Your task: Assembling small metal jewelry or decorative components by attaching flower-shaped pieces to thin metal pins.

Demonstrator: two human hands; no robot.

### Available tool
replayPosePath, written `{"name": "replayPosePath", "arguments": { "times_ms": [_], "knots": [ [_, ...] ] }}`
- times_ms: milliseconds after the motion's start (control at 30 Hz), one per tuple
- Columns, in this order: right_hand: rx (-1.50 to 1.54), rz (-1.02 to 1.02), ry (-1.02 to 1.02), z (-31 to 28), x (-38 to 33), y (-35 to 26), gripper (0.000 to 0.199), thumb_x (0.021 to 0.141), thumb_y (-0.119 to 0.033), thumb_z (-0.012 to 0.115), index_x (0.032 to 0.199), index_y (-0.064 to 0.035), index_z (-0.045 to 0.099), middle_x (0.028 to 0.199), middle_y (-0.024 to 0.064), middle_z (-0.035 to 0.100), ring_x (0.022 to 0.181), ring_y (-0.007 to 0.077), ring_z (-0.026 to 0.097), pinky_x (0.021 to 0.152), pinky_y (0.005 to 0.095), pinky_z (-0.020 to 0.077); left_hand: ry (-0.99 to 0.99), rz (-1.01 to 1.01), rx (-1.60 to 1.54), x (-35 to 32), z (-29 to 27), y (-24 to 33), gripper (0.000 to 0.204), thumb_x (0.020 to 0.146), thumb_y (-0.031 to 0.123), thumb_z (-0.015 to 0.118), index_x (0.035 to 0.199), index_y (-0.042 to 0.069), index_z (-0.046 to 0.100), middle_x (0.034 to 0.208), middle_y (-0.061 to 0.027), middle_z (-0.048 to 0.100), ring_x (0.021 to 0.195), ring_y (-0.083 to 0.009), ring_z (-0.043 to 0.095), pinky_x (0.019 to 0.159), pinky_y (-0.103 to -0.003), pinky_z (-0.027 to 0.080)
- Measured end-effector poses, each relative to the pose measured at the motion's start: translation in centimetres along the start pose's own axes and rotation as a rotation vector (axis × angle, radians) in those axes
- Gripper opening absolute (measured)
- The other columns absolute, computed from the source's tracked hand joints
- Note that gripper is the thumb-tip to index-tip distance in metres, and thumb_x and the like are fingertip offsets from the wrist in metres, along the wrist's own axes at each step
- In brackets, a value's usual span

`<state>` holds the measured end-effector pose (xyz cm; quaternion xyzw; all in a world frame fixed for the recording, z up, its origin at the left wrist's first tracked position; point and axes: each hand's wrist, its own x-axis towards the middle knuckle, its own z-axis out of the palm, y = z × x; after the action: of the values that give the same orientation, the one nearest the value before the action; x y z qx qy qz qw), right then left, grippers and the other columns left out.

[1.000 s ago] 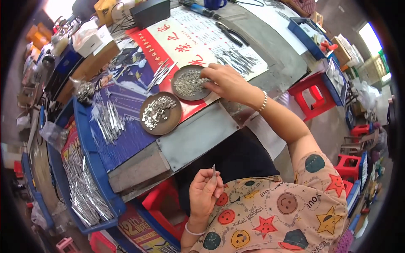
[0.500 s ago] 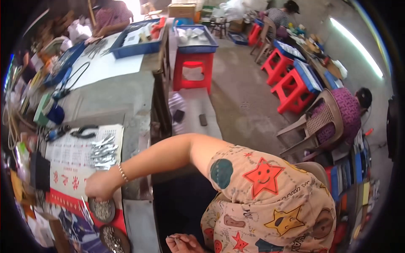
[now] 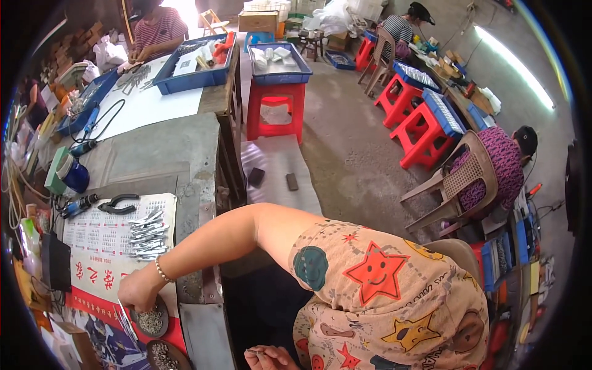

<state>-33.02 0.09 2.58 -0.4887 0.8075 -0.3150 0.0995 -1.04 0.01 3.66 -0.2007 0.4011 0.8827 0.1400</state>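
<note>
My right hand (image 3: 139,290) reaches across the table with fingers curled together, at the rim of a round dish (image 3: 152,319) of small metal bits. Its fingertips point down beside some slim silver metal strips (image 3: 127,325); what they grip is hidden. Low in the picture, my left hand (image 3: 271,357) is partly cut off by the lower edge, its fingers pinched round a small pale thing too small to name. Another dish (image 3: 165,356) of metal bits stands nearer. A pile of slim silver metal pieces (image 3: 148,235) lies on a printed calendar sheet (image 3: 92,237) beyond my right hand.
Black-handled pliers (image 3: 119,205), a corded hand tool (image 3: 80,206) and a blue jar (image 3: 74,176) stand farther along the table. A black box (image 3: 57,262) is at the left. Blue trays rest on red stools (image 3: 277,108). Several people sit working around the room.
The whole view has shifted slightly, with the table lower in the picture. My right hand has moved a little nearer and leftward by the dish. My left hand stays pinched.
</note>
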Motion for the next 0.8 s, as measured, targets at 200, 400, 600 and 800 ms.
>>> {"name": "replayPosePath", "arguments": {
  "times_ms": [200, 400, 600, 800],
  "knots": [
    [0.228, -0.143, -0.232, 1.4, 2.1, 0.5, 0.03, 0.081, -0.027, 0.06, 0.075, 0.0018, 0.064, 0.069, 0.0127, 0.063, 0.061, 0.0225, 0.06, 0.057, 0.035, 0.0479, 0.051, 0.113, -0.089, -1.0, -1.4, -0.1, 0.008, 0.097, 0.008, 0.044, 0.095, 0.01, 0.051, 0.076, -0.0034, 0.053, 0.054, -0.0103, 0.042, 0.051, -0.022, 0.039],
    [0.311, 0.104, -0.178, -2.8, -2.2, 1.1, 0.02, 0.085, -0.013, 0.059, 0.098, 0.0015, 0.06, 0.08, 0.0097, 0.065, 0.07, 0.0163, 0.065, 0.063, 0.0305, 0.0512, -0.013, 0.108, -0.203, 0.6, -2.5, -2.2, 0.008, 0.092, 0.0, 0.048, 0.099, 0.0, 0.052, 0.075, -0.0098, 0.058, 0.053, -0.009, 0.046, 0.049, -0.019, 0.038],
    [0.518, 0.273, -0.418, -3.1, -0.6, -1.4, 0.016, 0.09, -0.017, 0.056, 0.095, -0.0034, 0.06, 0.067, 0.0042, 0.064, 0.051, 0.0053, 0.048, 0.044, 0.0215, 0.0357, 0.038, 0.193, -0.292, -0.8, -4.3, -2.3, 0.008, 0.094, 0.005, 0.049, 0.1, 0.0, 0.052, 0.078, -0.0081, 0.058, 0.056, -0.007, 0.045, 0.053, -0.017, 0.038],
    [0.411, 0.276, -0.254, -2.8, 0.7, -1.3, 0.017, 0.09, -0.019, 0.056, 0.094, -0.0031, 0.06, 0.066, 0.0034, 0.064, 0.052, 0.0048, 0.046, 0.045, 0.0213, 0.0332, 0.016, 0.181, -0.277, -0.5, -3.8, -2.2, 0.011, 0.095, 0.008, 0.049, 0.102, 0.0, 0.052, 0.078, -0.0066, 0.057, 0.057, -0.0063, 0.044, 0.053, -0.017, 0.037]
  ]
}}
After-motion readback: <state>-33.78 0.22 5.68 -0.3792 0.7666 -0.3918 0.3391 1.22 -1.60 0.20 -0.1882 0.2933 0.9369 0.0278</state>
